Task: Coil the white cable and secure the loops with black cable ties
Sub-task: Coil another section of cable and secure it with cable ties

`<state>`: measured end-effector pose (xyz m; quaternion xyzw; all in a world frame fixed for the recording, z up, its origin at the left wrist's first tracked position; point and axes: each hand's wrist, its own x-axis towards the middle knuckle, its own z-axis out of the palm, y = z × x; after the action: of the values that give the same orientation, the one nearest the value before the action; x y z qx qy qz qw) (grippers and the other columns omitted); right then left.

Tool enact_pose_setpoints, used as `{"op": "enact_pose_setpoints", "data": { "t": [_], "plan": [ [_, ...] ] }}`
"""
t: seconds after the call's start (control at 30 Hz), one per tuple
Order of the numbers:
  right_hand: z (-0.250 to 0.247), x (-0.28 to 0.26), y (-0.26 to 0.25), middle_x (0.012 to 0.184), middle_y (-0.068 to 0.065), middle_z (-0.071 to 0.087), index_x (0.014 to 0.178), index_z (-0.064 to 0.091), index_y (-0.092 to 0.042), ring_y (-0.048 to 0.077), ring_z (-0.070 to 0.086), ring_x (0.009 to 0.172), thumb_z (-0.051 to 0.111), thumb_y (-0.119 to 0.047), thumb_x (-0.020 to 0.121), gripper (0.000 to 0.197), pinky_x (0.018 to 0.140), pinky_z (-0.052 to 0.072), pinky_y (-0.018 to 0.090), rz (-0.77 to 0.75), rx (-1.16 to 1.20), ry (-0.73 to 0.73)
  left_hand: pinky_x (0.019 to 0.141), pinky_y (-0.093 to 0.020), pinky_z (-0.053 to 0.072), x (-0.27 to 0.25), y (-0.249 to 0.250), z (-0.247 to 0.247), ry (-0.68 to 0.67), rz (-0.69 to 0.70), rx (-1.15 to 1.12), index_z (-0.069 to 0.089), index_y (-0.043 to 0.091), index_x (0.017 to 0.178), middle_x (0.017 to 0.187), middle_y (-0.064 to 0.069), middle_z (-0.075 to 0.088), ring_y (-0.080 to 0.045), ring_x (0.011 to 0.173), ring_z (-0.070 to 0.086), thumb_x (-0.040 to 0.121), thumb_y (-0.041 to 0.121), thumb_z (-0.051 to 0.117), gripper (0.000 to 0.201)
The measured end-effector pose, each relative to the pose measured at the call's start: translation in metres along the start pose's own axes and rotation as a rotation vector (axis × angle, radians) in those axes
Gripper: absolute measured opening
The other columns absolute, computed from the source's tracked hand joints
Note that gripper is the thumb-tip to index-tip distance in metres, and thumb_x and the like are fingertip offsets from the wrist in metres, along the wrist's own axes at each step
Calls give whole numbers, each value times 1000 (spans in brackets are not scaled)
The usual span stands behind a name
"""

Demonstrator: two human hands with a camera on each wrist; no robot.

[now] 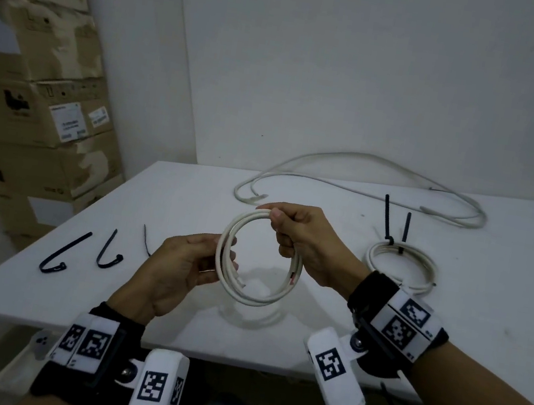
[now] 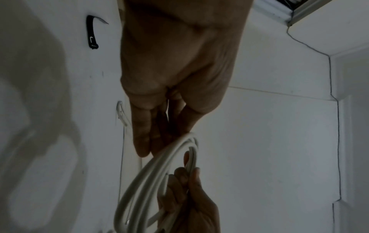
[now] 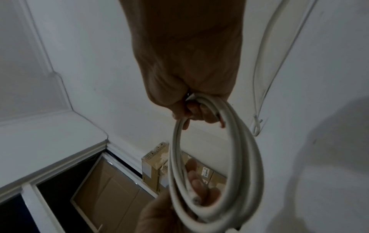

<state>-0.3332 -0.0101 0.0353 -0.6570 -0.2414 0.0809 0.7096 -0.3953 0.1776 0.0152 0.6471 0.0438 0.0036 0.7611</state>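
Note:
A white cable coil (image 1: 258,300) of a few loops hangs above the white table (image 1: 191,191), held between both hands. My right hand (image 1: 291,237) grips the coil's upper right side, fingers curled round the strands (image 3: 201,100). My left hand (image 1: 212,256) pinches the coil's left side between thumb and fingers (image 2: 175,141). Both cut cable ends lie inside the lower loops. Two curved black cable ties (image 1: 66,252) (image 1: 109,250) lie on the table to the left, and a thin black strip (image 1: 147,240) beside them.
A second white coil (image 1: 402,260) with two black ties (image 1: 389,220) on it lies at the right. A long loose white cable (image 1: 365,182) runs along the table's far edge. Cardboard boxes (image 1: 44,82) are stacked at the left wall.

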Motion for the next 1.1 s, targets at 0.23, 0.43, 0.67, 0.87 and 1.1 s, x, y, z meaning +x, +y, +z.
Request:
{"op": "enact_pose_setpoints", "data": {
  "t": [0.23, 0.43, 0.67, 0.87, 1.1],
  "plan": [
    [-5, -2, 0, 46, -11, 34, 106, 67, -4, 9, 26, 43, 49, -14, 96, 23, 45, 24, 23, -60, -254, 166, 80, -46, 53, -6, 6, 23, -47, -62, -109, 66, -2, 92, 70, -12, 65, -23, 63, 64, 91, 40, 49, 45],
    [-4, -6, 3, 47, -11, 38, 107, 68, -6, 10, 29, 45, 50, -14, 96, 22, 46, 27, 23, -48, -263, 143, 76, -33, 56, -6, -8, 24, 67, 213, 378, 64, 4, 95, 78, -14, 66, -21, 70, 65, 86, 8, 65, 10],
    [-2, -11, 7, 58, 2, 32, 100, 69, -8, 21, 23, 55, 49, -11, 96, 21, 51, 21, 31, -35, -175, 30, 79, -36, 54, -2, 1, 21, -21, 167, 353, 70, 10, 102, 89, -12, 70, -24, 83, 65, 83, 15, 70, 19],
    [18, -5, 6, 65, 10, 32, 107, 68, -8, 32, 24, 61, 47, -12, 97, 23, 54, 18, 34, -37, -146, -120, 46, -27, 46, 2, 25, 16, -85, 85, 318, 62, 4, 107, 60, -6, 56, -19, 47, 52, 89, 14, 63, 20],
    [50, 18, 11, 70, 6, 52, 116, 47, -9, 15, 51, 56, 58, -16, 93, 27, 53, 43, 25, 126, -15, -218, 37, -18, 24, -2, 24, -22, 49, 60, 231, 60, 0, 111, 53, 5, 39, -8, 41, 26, 93, 15, 58, 24]
  ]
}}
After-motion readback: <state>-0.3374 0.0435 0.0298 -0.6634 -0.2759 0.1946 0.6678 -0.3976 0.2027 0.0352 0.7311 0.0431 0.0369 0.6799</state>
